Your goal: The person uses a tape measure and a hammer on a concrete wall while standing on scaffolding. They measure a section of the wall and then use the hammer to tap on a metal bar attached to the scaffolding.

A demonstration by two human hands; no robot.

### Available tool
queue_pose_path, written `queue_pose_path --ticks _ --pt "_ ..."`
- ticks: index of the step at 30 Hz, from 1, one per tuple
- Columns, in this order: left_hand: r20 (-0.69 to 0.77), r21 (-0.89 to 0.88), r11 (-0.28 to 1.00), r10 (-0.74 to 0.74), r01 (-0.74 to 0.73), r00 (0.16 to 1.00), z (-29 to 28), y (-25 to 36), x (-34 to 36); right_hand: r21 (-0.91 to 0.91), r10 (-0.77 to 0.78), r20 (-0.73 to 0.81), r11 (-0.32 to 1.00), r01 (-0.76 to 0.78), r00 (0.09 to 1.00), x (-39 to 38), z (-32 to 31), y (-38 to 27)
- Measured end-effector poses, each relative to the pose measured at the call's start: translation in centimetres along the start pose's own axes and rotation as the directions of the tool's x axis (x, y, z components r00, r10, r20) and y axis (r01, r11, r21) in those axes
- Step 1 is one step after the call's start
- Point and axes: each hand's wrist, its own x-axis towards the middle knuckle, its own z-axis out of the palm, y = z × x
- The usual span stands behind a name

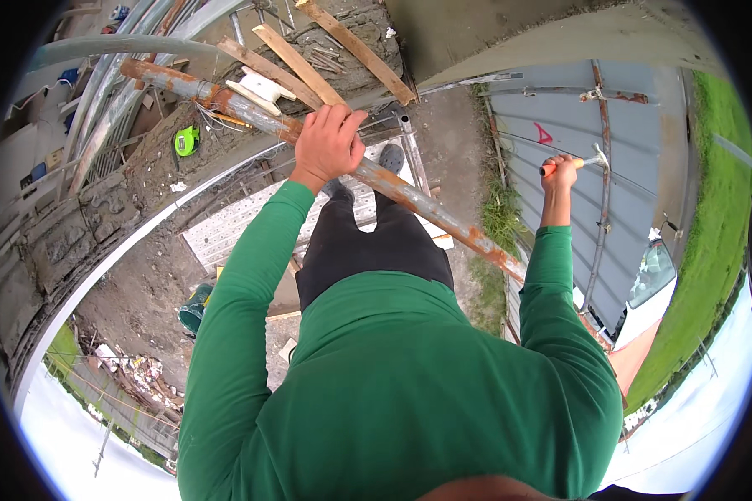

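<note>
My left hand [329, 144] is closed over the top of a rusty steel pipe [418, 200] that slants across in front of me at about waist height. Out to the right, my right hand [558, 174] grips a claw hammer [599, 158] by its orange handle, the metal head pointing away to the right. The hammer is held apart from the pipe, in front of grey metal sheeting. Beside the pipe, left of my left hand, lies a white line spool [261, 90]. Several wooden strips [295, 60] lie just beyond it.
A bright green tape measure [186, 141] rests on the rough concrete ledge at left. My feet stand on a perforated metal platform [234, 227] above dirt ground. A dark green bucket [195, 309] is below left. Grey sheet panels [551, 117] with pipes stand at right; metal tubes [113, 108] lie far left.
</note>
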Motion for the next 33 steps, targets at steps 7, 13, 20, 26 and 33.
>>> queue_pose_path --ticks 7,13,20,26,33 --pt "-0.022 -0.020 1.000 0.007 -0.007 1.000 0.0 -0.1 0.3 -0.246 -0.640 -0.489 0.753 0.611 0.593 -1.0 2.8 -10.8" --pt "0.002 -0.042 0.999 0.029 -0.029 1.000 -0.2 0.6 0.2 -0.083 0.484 0.108 0.875 -0.477 0.869 -10.1 10.4 31.0" --pt "-0.029 -0.012 1.000 0.021 -0.022 0.999 0.2 -0.2 0.5 -0.035 0.282 0.095 0.959 -0.280 0.955 -0.8 -2.3 5.3" --pt "-0.025 -0.016 0.999 0.036 -0.036 0.999 0.2 -0.1 0.1 -0.173 -0.574 -0.454 0.807 0.564 0.682 1.6 -3.6 -15.0" --pt "-0.005 0.007 1.000 0.031 -0.031 1.000 -0.4 0.3 0.3 -0.170 0.150 -0.346 0.961 -0.219 0.926 0.9 8.2 18.3"
